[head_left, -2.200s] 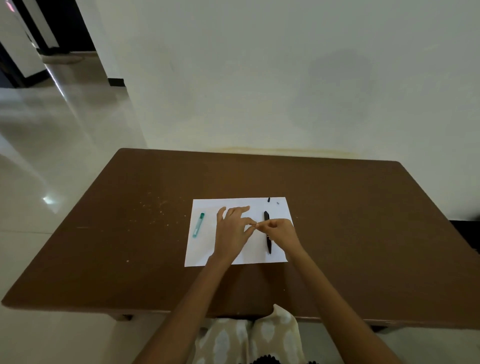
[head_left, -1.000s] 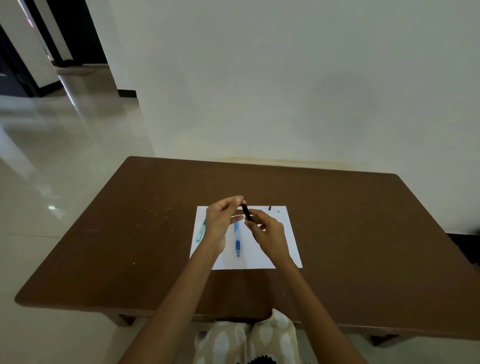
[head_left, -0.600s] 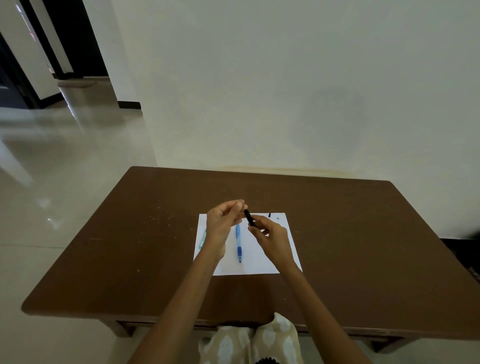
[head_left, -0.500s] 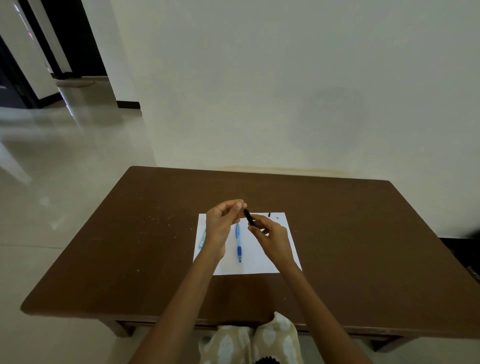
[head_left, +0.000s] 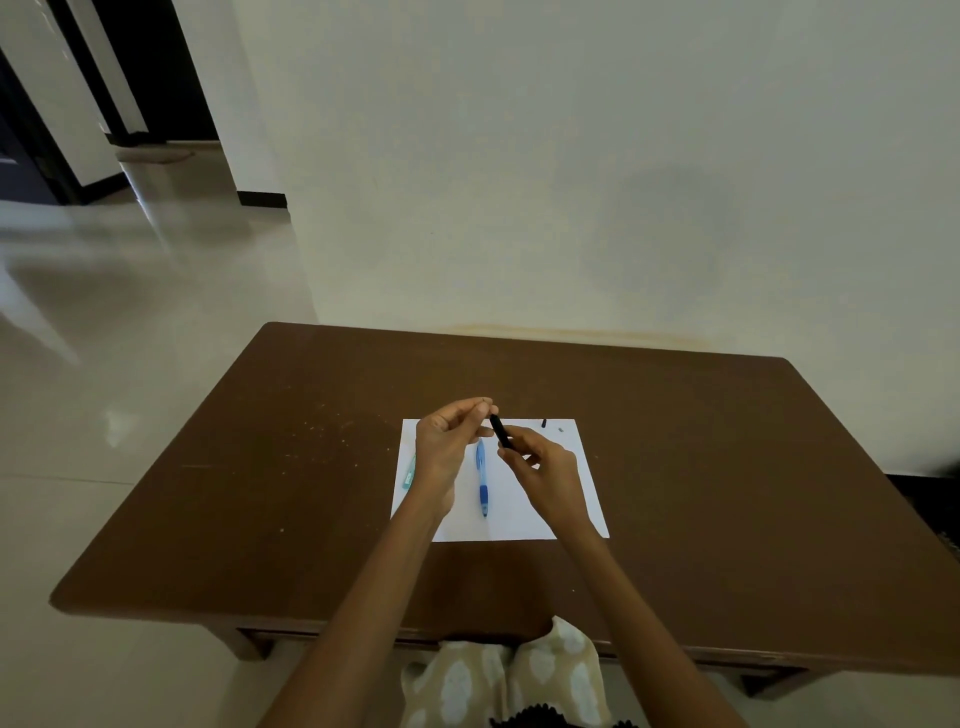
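Two bare hands are seen raised above one brown table (head_left: 727, 467), over the single white sheet of paper (head_left: 519, 519) that is laid on its middle. One black pen (head_left: 500, 432) is gripped by the right hand (head_left: 545, 467), whose thumb and curled fingers are closed round its lower part, so that the pen is held off the paper and tilted, its upper end leaning away and to the left. The left hand (head_left: 444, 449) is held just beside it, and its fingertips (head_left: 483, 405) are drawn together right at the upper end of the black pen; whether that end or some small part is pinched between them cannot be told. Three pens can be counted in all: the black one in the air, one blue pen (head_left: 482, 478) laid lengthwise on the paper between the two hands, and one teal pen (head_left: 409, 474) at the left edge of the sheet, largely hidden behind the left hand. Two small loose pieces are seen near the far right corner of the paper, well apart from the hands: one small dark piece (head_left: 544, 423) and, just to its right, one small grey piece (head_left: 561, 429). Pale specks are scattered on the table to the left of the sheet. A patterned cloth (head_left: 519, 675) is seen below the near table edge, between the forearms. The table is set against a plain pale wall (head_left: 571, 182), and a glossy tiled floor (head_left: 130, 338) is seen to the left.
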